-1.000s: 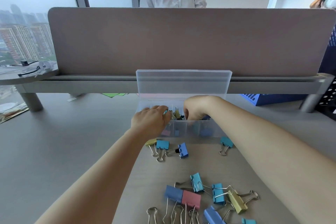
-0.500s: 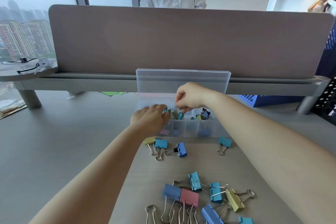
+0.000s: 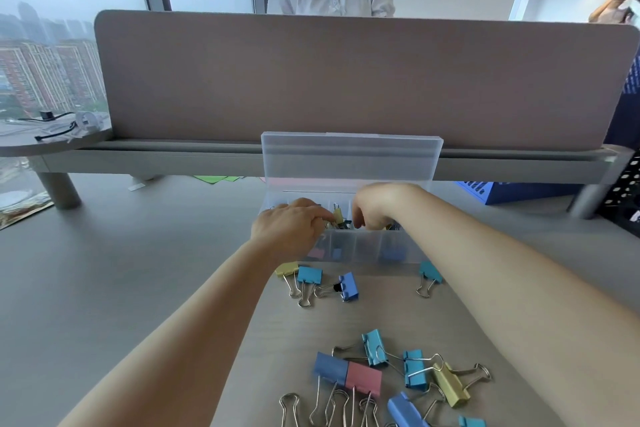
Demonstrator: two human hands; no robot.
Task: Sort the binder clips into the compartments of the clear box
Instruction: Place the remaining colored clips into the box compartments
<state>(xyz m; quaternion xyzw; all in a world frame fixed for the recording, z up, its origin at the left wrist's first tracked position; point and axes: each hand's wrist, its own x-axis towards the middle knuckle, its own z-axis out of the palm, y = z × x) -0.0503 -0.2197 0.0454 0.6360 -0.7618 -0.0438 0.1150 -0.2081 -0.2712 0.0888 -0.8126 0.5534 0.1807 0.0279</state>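
The clear box [image 3: 363,251] sits mid-desk with its lid [image 3: 349,159] standing open behind it. Its compartments hold several coloured binder clips. My left hand [image 3: 287,227] is at the box's front left rim, fingers curled, with the fingertips pinching an upright yellow clip [image 3: 337,214] inside. My right hand [image 3: 377,204] reaches down into a middle compartment, its fingers curled tight among the clips there, at a dark teal clip [image 3: 346,224]. Loose clips lie in front of the box: yellow [image 3: 286,268], blue [image 3: 309,276], blue [image 3: 349,285] and teal [image 3: 430,272].
A nearer heap of clips includes a pink one [image 3: 363,378], a dark blue one [image 3: 330,367] and an olive-yellow one [image 3: 450,385]. A padded desk divider [image 3: 346,80] rises behind the box, with a person standing beyond it. A blue bin [image 3: 519,191] stands at the right.
My right hand was raised above the box half a second ago and has dropped back down into the middle compartment. My left hand has stayed at the box's left rim.
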